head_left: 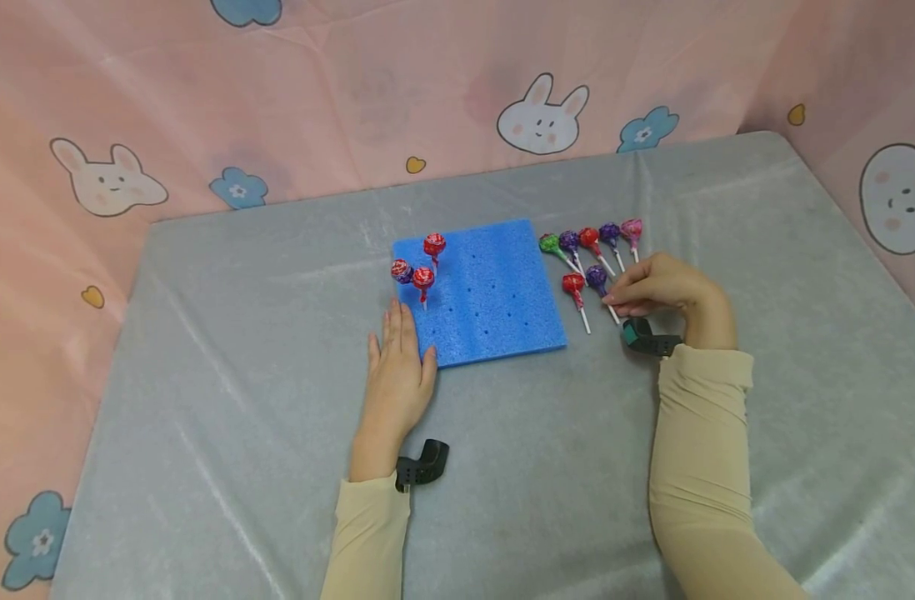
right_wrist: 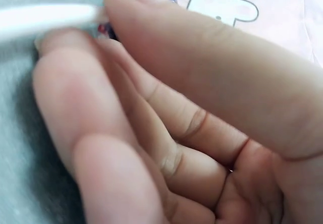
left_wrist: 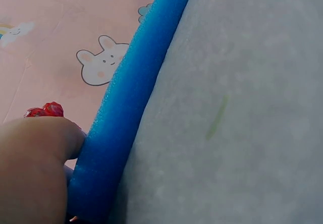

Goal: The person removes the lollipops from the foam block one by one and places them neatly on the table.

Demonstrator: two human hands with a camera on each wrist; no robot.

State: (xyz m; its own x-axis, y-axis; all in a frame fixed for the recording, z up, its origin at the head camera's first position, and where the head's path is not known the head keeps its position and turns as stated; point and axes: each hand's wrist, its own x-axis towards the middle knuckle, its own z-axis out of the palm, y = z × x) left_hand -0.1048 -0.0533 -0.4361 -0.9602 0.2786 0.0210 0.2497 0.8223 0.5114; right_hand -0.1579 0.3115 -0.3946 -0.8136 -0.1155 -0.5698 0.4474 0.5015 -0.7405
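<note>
A blue foam board (head_left: 495, 287) with small holes lies on the table. Three lollipops stand in its left part: a red one (head_left: 434, 244), another red one (head_left: 423, 278) and a red-and-purple one (head_left: 402, 271). My left hand (head_left: 399, 379) rests against the board's lower left corner, fingers straight along its left side and thumb at the front edge. To the right of the board, my right hand (head_left: 663, 287) pinches a purple lollipop (head_left: 597, 277) between thumb and fingers. Its white stick (right_wrist: 50, 21) shows at the fingertips in the right wrist view.
Several loose lollipops lie right of the board: a green one (head_left: 551, 243), a pink one (head_left: 632, 229) and a red one (head_left: 573, 284) among them. The table (head_left: 262, 333) has a grey cover. A pink patterned curtain (head_left: 352, 100) hangs behind it.
</note>
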